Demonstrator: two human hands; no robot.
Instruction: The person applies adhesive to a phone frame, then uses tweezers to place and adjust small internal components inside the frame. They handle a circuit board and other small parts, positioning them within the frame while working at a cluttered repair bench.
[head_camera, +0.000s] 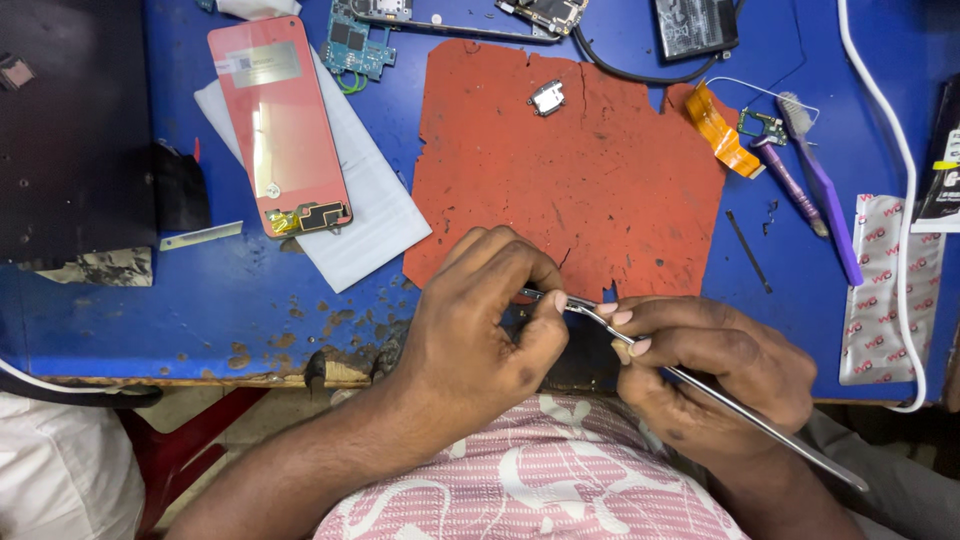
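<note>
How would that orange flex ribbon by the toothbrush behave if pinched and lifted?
The orange flex ribbon looks thin and already lies bent, so it would probably flop rather than hold shape. It seems very light, likely sliding across the blue table at a nudge. A small green board seems joined at its end, so it may dangle; probably fragile.

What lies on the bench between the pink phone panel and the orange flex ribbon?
In the head view, the torn red mat fills that stretch, with a small metal part on it.
</note>
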